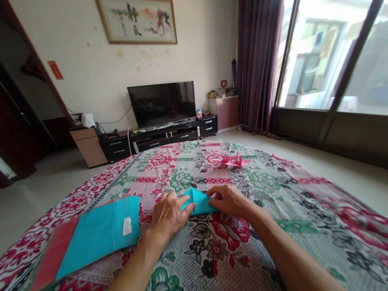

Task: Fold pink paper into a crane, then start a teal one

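Note:
A small piece of bright blue folded paper [198, 201] lies on the patterned tablecloth in front of me, its top rising to a point. My left hand [168, 213] holds its left side, thumb laid over the paper and the other fingers curled behind. At the right corner, my right hand [231, 201] pinches the paper between thumb and fingers. Parts of both side corners are hidden under my fingers. Beside my left hand rests a pack of blue paper sheets [99, 233] with a white label, and red paper [54, 253] shows at its left end.
Pink folded paper cranes [233, 160] stand farther back on the table, right of the middle. The flowered tablecloth [220, 280] covers the rounded table. Beyond are a television [163, 103] on a black cabinet [166, 134] and a large window [347, 40] at the right.

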`<state>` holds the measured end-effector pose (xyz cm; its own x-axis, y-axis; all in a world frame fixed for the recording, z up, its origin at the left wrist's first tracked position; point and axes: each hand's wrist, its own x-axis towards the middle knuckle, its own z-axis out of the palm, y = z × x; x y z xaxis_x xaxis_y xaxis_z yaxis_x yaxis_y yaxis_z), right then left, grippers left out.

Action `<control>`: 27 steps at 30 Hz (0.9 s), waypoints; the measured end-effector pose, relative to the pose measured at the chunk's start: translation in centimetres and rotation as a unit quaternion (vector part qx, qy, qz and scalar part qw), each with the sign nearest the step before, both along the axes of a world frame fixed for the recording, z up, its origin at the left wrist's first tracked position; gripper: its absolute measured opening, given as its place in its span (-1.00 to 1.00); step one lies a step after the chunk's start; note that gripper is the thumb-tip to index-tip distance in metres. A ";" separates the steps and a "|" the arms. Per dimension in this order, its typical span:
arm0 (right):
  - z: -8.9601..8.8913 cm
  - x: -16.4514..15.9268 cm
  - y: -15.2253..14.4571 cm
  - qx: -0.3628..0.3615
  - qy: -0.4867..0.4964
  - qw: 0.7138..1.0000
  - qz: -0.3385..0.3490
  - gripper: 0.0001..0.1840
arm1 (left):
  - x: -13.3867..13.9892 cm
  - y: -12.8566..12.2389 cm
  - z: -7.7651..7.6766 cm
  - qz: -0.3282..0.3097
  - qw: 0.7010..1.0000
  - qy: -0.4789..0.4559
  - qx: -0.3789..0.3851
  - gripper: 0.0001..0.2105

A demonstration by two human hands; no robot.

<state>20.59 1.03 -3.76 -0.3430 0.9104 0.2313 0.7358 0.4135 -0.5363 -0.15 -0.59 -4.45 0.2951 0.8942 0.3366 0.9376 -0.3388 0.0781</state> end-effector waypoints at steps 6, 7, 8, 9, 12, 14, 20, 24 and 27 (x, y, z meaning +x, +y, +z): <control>0.0 -0.5 0.1 0.008 -0.048 0.998 -0.033 -0.73 | 0.1 -0.2 0.2 0.010 1.000 0.002 -0.003 -0.68; 0.1 -0.7 0.1 0.017 -0.063 0.997 -0.041 -0.72 | 0.1 -0.2 0.2 0.007 1.000 0.005 -0.004 -0.69; 0.3 -0.9 0.0 0.031 -0.076 0.995 -0.048 -0.72 | 0.1 -0.2 0.1 0.004 1.000 0.007 -0.005 -0.70; 0.4 -1.1 -0.1 0.048 -0.088 0.994 -0.051 -0.72 | 0.1 -0.1 0.0 0.002 1.000 0.007 -0.004 -0.70; 0.7 -1.7 -0.2 0.070 -0.116 0.989 -0.060 -0.68 | 0.1 0.0 -0.1 -0.001 1.000 0.007 0.000 -0.69; 0.8 -2.1 -0.2 0.067 -0.133 0.987 -0.065 -0.68 | 0.1 0.1 -0.2 -0.002 1.000 0.006 0.006 -0.67; 0.6 -2.5 0.1 0.051 -0.134 0.986 -0.085 -0.68 | 0.0 0.4 -0.8 -0.008 1.000 -0.010 0.027 -0.57; 0.5 -2.4 0.5 0.008 -0.121 0.989 -0.091 -0.71 | 0.0 0.4 -0.9 0.010 0.999 -0.039 0.006 -0.54; 0.5 -2.2 0.7 -0.027 -0.083 0.992 -0.088 -0.71 | 0.0 0.2 -0.4 0.019 0.998 -0.052 -0.017 -0.53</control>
